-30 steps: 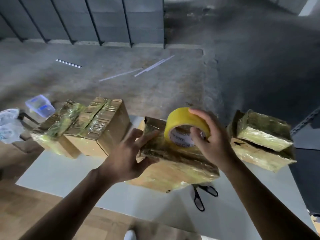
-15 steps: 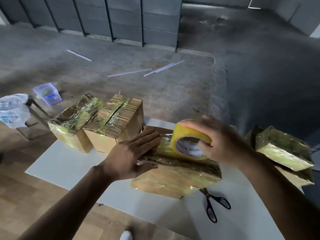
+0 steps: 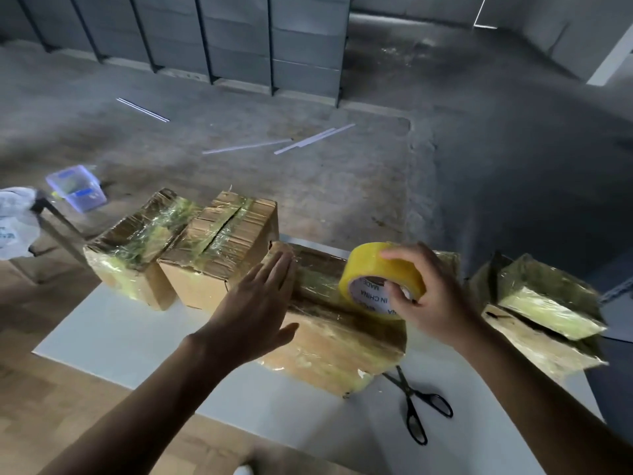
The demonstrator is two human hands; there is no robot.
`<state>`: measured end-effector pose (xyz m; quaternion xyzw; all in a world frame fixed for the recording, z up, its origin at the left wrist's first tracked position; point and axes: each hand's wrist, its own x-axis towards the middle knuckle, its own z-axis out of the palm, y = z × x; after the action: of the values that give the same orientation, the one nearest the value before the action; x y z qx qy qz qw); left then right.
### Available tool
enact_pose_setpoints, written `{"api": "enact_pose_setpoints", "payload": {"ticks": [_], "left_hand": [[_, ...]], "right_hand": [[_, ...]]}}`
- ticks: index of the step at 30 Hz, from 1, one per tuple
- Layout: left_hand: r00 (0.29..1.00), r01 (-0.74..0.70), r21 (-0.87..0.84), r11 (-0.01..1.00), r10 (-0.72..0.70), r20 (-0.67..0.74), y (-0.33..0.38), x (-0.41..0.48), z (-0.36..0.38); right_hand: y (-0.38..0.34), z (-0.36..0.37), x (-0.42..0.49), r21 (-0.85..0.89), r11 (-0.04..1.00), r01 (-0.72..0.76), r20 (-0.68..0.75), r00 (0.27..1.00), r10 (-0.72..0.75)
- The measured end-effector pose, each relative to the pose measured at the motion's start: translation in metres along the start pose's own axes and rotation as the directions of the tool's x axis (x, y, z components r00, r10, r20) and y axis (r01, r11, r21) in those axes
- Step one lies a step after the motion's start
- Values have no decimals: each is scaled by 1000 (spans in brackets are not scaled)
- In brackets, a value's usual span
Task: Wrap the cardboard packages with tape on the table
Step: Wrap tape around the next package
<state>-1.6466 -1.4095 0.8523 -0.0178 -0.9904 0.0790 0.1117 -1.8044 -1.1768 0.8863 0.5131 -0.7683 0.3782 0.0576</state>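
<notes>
On the white desk [image 3: 120, 334], a tape-covered cardboard package [image 3: 335, 344] is held down by the left hand [image 3: 253, 313], fingers straight, apparently to steady it. A yellow tape roll [image 3: 380, 269] is gripped by the right hand [image 3: 431, 293] and stood on the package top, likely so tape can be laid across it.

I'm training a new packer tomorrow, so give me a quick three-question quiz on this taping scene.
1. True or false: the left hand grips the yellow tape roll.
2. Where do the scissors lie? A) on the floor B) on the table C) on top of a package
3. Fill in: the left hand's straight fingers lie on the ____ package.
Key: 1 false, the right hand holds it; 2 B; 3 middle package.
</notes>
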Motion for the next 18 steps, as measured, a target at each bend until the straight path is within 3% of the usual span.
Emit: {"api": "enact_pose_setpoints", "payload": {"ticks": [5, 11, 14, 18], "left_hand": [[999, 33, -126, 992, -35, -15, -9, -6, 7], [997, 69, -115, 991, -71, -14, -10, -14, 11], [997, 71, -101, 992, -70, 11, -7, -14, 13], [995, 76, -40, 996, -74, 61, 5, -3, 1]], "right_hand": [[-8, 9, -4, 197, 979, -58, 85, 996, 42], [-18, -10, 12, -123, 988, 94, 204, 977, -68], [-25, -28, 14, -192, 980, 49, 317, 948, 15], [-36, -27, 18, -299, 950, 91, 357, 934, 23]]}}
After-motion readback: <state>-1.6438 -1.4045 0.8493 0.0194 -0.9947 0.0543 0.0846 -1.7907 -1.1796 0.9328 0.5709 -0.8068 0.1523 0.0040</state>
